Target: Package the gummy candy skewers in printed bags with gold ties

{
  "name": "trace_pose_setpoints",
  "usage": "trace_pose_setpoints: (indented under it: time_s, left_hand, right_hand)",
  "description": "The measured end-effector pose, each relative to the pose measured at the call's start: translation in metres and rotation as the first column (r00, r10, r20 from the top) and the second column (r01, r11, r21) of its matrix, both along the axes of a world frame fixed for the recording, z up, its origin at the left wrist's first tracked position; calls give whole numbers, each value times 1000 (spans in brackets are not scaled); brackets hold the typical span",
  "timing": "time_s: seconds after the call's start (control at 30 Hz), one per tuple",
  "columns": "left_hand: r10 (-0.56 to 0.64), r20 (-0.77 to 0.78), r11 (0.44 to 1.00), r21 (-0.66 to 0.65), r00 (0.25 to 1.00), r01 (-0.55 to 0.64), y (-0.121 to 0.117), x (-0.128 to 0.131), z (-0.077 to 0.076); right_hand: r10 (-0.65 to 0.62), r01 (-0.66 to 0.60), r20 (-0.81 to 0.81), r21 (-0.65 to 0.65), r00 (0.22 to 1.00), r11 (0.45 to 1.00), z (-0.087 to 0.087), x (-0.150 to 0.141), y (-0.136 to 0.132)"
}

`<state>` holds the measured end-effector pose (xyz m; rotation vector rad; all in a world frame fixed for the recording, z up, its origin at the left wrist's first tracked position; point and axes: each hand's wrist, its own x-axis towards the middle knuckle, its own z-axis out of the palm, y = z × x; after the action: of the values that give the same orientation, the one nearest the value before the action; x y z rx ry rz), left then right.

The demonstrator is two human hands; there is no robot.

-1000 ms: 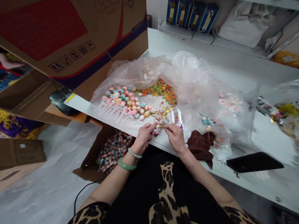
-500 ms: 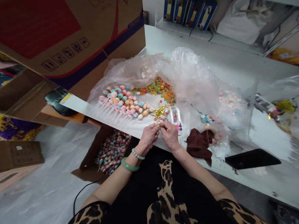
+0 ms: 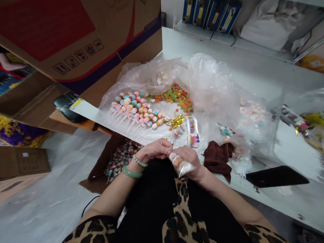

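Low at the table's front edge, a small clear-wrapped marshmallow skewer (image 3: 180,163) with pale and orange pieces hangs blurred against my right hand (image 3: 191,158), whose closed fingers hold it. My left hand (image 3: 159,148), wearing a beaded bracelet and a green bangle, is closed in a pinch at the skewer's upper end. What its fingertips hold is too small to make out. Just beyond lie gold twist ties (image 3: 177,121), a small printed packet (image 3: 177,133) and a larger printed packet (image 3: 193,132). Rows of marshmallow skewers (image 3: 136,108) on white sticks lie to the left.
Ring-shaped gummies (image 3: 176,95) spread behind, under crumpled plastic bags (image 3: 208,80). A brown cloth (image 3: 218,157) and a black phone (image 3: 277,176) lie right. A large cardboard box (image 3: 100,62) stands left. Below the edge, an open box holds many wrapped sweets (image 3: 122,161).
Both hands came together at the wrapped skewer's end, then drew down toward my body. The skewer swung from pointing away over the table to hanging toward me by my right hand.
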<state>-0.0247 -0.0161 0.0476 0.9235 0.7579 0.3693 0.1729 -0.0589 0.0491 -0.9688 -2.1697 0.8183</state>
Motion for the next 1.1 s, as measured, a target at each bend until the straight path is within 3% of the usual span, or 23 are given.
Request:
trace_pose_setpoints:
  time_s: [0.03,0.1,0.17,0.2,0.27,0.3,0.37,0.43,0.47,0.53,0.57,0.6,0.63,0.7,0.77,0.8,0.83,0.9,0.93,0.97,1.0,1.03,1.1]
  left_hand:
    - [-69,-65,996,50,995,73,5,-6,9]
    - [-134,-210,968,180,968,173,10,-11,26]
    - [53,-286,929,365,957,58,5,-5,39]
    - [234,-271,880,466,934,-85,-2,2,42]
    - [596,-173,700,590,784,-402,-19,21,41]
    - [704,-131,619,595,698,-513,-27,30,37]
    - [822,-62,505,541,566,-673,-38,45,25]
    - [864,-10,461,412,503,-786,-41,49,10]
    - [848,1,505,304,530,-808,-40,48,2]
    - [694,31,719,-3,719,-695,-37,38,-11]
    - [552,76,829,-156,830,-537,-36,32,-17]
    - [396,136,899,-259,908,-353,-36,26,-22]
    - [256,187,934,-299,948,-194,-37,20,-27]
    - [93,183,975,-218,979,-52,-40,10,-34]
    - [24,31,999,26,999,-24,-41,2,-35]
    - [11,-86,981,195,996,6,-41,-2,-34]
    - [19,-224,926,372,974,68,-41,-5,-31]
    - [134,-504,718,642,853,267,-41,-9,-24]
    - [220,-612,609,695,760,383,-41,-11,-20]
    - [298,-688,526,697,662,488,-43,-13,-16]
    - [346,-741,475,668,576,573,-46,-16,-13]
    - [358,-783,457,622,508,636,-49,-20,-11]
    - [302,-853,492,522,426,697,-59,-33,-9]
  right_hand:
    - [52,-72,136,147,989,986,4,-2,-2]
    - [144,-259,370,284,918,923,10,-7,0]
    - [132,-287,468,277,874,917,16,-12,10]
    - [91,-216,444,239,891,947,18,-14,17]
    - [-62,50,220,60,974,997,20,-19,32]
    - [-152,157,77,-68,985,985,18,-22,38]
    - [-266,220,-138,-279,954,935,12,-29,45]
    - [-265,153,-257,-385,929,910,2,-34,45]
    - [-248,123,-281,-397,927,910,-4,-35,43]
    - [-236,111,-286,-391,929,914,-13,-31,37]
    - [-232,127,-259,-366,937,922,-16,-26,34]
    - [-216,136,-216,-332,952,934,-19,-21,31]
    - [-182,128,-164,-295,970,947,-21,-16,29]
    - [-106,82,-74,-273,992,958,-23,-7,27]
    - [-80,53,-51,-403,996,914,-27,-2,27]
    - [-79,21,-84,-540,993,842,-30,-2,27]
    - [-86,-41,-147,-692,985,721,-32,-2,28]
    - [-102,-219,-284,-883,953,415,-37,-5,28]
    - [-101,-280,-323,-911,941,304,-39,-8,27]
    - [-85,-295,-325,-921,942,257,-40,-12,25]
    - [-50,-257,-281,-925,959,279,-39,-16,22]
    - [1,-174,-186,-913,982,369,-38,-21,19]
    - [80,27,106,-753,991,657,-35,-28,15]
